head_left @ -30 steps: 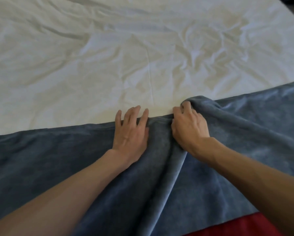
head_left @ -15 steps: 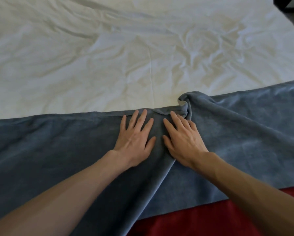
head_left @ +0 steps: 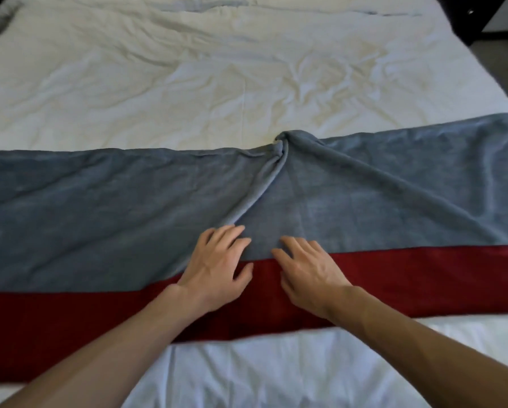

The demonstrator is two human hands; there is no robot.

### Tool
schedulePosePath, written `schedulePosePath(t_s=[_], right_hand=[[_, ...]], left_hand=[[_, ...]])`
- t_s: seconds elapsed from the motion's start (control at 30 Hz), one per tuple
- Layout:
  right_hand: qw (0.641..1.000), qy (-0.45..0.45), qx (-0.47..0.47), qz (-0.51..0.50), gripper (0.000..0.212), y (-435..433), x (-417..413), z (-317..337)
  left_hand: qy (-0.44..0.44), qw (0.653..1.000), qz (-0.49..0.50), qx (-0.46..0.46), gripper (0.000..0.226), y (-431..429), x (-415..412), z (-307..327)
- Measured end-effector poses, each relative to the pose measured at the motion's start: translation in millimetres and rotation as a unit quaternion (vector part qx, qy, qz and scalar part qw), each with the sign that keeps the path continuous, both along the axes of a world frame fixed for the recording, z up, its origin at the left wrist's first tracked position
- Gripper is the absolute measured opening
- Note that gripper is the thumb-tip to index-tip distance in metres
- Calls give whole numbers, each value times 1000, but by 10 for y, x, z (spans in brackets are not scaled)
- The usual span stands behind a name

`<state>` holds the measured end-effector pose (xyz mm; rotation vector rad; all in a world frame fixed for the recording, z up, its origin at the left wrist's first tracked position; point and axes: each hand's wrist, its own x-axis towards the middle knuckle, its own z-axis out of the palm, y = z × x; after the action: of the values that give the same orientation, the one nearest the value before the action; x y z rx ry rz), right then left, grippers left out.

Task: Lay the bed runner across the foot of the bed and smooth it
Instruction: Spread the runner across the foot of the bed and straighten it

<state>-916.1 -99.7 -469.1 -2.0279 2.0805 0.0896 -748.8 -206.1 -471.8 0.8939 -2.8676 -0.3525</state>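
The bed runner [head_left: 99,207] is a long cloth, grey-blue on its far part and dark red [head_left: 408,278] along its near part. It lies across the white bed [head_left: 188,83] from left to right. A bunched fold [head_left: 279,151] rises at the middle of its far edge, with creases running down toward my hands. My left hand [head_left: 217,266] rests flat on the runner at the grey-red seam, fingers spread. My right hand [head_left: 308,269] lies beside it, fingers apart, also flat on the cloth. Neither hand grips anything.
The wrinkled white sheet covers the bed beyond the runner, and more white sheet [head_left: 276,372] shows in front of it. A dark piece of furniture [head_left: 464,19] stands past the bed's far right corner, and the bed's right edge slants down from there.
Both hands slid from the runner's far edge toward me, to the grey-red seam. The right hand let go of the bunched fold. The view pulled back, showing the red band and near sheet.
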Motion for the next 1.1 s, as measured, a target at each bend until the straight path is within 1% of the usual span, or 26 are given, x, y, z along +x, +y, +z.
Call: schedulePosePath(t_s=[0.03,0.13,0.2,0.27,0.33,0.37,0.43,0.47,0.57,0.63,0.7,0.83,0.93,1.0,1.03,1.1], right_hand=[[1000,-2,8,5,44,132,21,-8],[999,-15,42,9,51,487,69,-54],[998,-20,54,15,52,681,117,-95],[999,-23,44,13,49,804,163,-143],[999,-24,29,13,42,867,216,-185],[1000,-14,19,20,35,884,252,-204],[1000,2,-11,9,13,898,320,-210],[1000,4,-14,-3,12,899,349,-208],[999,18,-10,-29,31,927,420,-216],[999,27,-5,-26,33,970,431,-204],[999,27,-5,-30,31,1052,402,-177],[999,39,-17,-10,31,1309,312,-115],[998,58,-4,19,29,1444,344,-144],[998,58,3,17,28,1463,388,-177],[999,53,1,12,25,1459,400,-189],[1000,15,5,-7,12,1443,405,-191]], left_hand=[[-12,1000,4,2,54,149,24,-36],[-87,995,2,38,66,570,95,-154],[-128,990,10,57,69,800,152,-235],[-163,984,13,69,66,957,194,-308],[-187,979,9,83,58,1049,219,-371],[-189,978,12,89,53,1075,226,-400],[-185,978,25,99,46,1099,207,-436],[-185,977,31,105,45,1114,193,-439],[-183,976,38,115,44,1157,182,-421],[-185,975,32,117,44,1195,193,-392],[-184,977,19,104,44,1275,189,-372],[-182,982,-19,37,45,1579,98,-412],[-196,980,-21,21,48,1730,105,-495],[-188,982,-29,18,47,1745,144,-521],[-179,983,-37,18,47,1739,159,-521],[-154,987,-47,24,50,1705,172,-483]])
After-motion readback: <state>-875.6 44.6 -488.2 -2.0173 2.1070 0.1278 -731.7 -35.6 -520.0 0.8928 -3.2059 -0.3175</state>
